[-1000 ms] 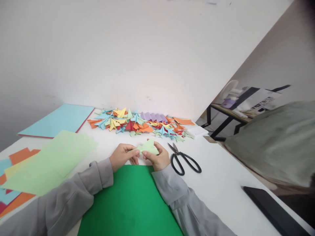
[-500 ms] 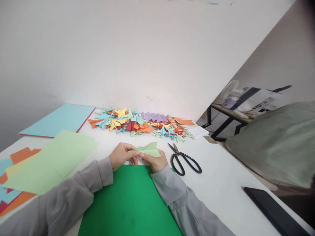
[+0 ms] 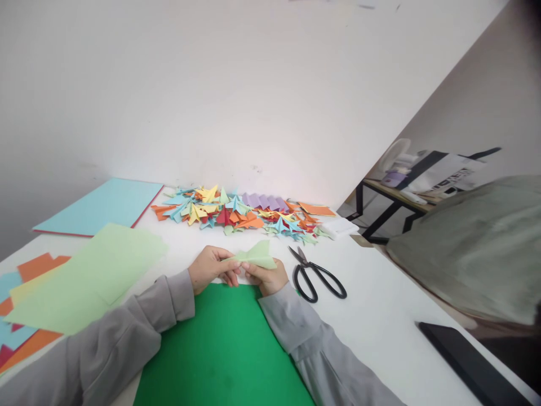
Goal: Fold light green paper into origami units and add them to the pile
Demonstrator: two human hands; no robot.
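A small light green paper plane is held between both hands, above the far edge of a green sheet. My left hand pinches its narrow end on the left between thumb and fingers. My right hand grips its lower side, thumb near the middle; the other fingers are partly hidden. The wing end points right and up. Just right of my right hand lies a pair of black-handled scissors with its blades slightly apart.
Folded paper planes in several colours lie heaped along the wall. Light green sheets and coloured pieces lie at left, a light blue sheet behind them. A black flat object rests at the right edge.
The paper plane has tilted slightly in my fingers, its wings looking flatter and more spread. Both hands stay in nearly the same place.
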